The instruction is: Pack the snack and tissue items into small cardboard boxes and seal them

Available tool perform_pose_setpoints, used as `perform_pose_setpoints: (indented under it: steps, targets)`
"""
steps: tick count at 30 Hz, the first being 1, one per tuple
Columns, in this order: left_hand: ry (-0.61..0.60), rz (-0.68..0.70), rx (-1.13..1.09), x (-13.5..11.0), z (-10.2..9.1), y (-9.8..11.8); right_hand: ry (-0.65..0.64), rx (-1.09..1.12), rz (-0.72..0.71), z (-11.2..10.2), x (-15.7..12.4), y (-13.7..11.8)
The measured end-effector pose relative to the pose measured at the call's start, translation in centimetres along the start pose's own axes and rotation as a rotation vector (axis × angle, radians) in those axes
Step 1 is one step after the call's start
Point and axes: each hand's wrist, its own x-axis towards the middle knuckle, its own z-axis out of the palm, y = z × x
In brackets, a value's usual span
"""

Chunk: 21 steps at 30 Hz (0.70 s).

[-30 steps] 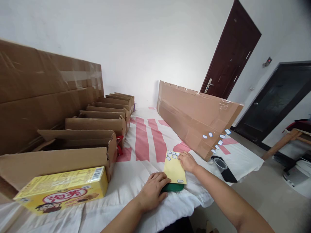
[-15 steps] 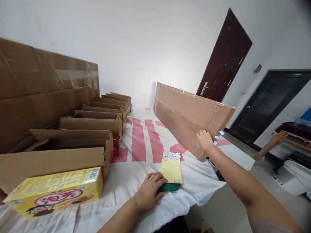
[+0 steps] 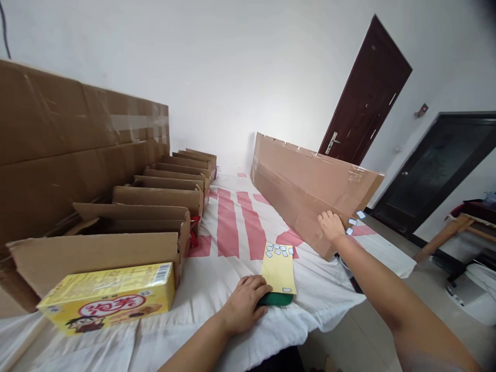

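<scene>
While resting the left hand [image 3: 248, 302] at the lower left corner of the smooth yellow card [image 3: 278, 271], now curling the right hand [image 3: 332, 226] at the brown cardboard panel [image 3: 302, 175], 1 second after touching the card's top, so shifting the handling from card to panel. Keeping left fingers together, thumb apart, yet revealing no certain clamp or pinch in either hand: impossible to tell. Laying the card on wrinkled white cloth [image 3: 228, 279], overlapping a green toothed slab [image 3: 277, 299], and reaching beside rounded, blue-edged labels [image 3: 352, 221].
</scene>
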Motion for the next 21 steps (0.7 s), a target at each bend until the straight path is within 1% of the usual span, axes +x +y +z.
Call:
perform_pose_setpoints:
  steps: [4, 7, 10, 12, 15, 18, 19, 21]
  targets:
    - [0.002, 0.005, -0.008, 0.0, 0.0, -0.1, -0.017, 0.086, -0.025, -0.1, 0.3, 0.3]
    - [0.005, 0.004, -0.017, 0.0, 0.1, -0.2, -0.026, 0.184, -0.009, -0.3, 0.2, 0.2]
    - [0.008, 0.005, -0.026, 0.0, 0.1, -0.2, -0.044, 0.321, 0.017, -0.2, -0.2, -1.3]
    - [0.009, 0.01, -0.031, 0.1, 0.0, -0.2, -0.087, 0.443, 0.023, 0.4, -0.4, -3.5]
    - [0.005, 0.003, -0.029, 0.1, -0.1, -0.1, -0.207, 0.638, 0.007, 2.0, -0.6, -8.4]
    - [-0.007, -0.008, -0.028, 0.1, -0.1, 0.0, -0.316, 0.769, 0.0, 3.6, -0.6, -13.1]
    - [-0.011, -0.008, -0.029, 0.1, -0.2, 0.0, -0.342, 0.792, 0.004, 3.9, -0.6, -14.2]
    - [-0.015, -0.007, -0.031, 0.0, -0.2, 0.0, -0.378, 0.807, 0.022, 4.3, -0.7, -15.7]
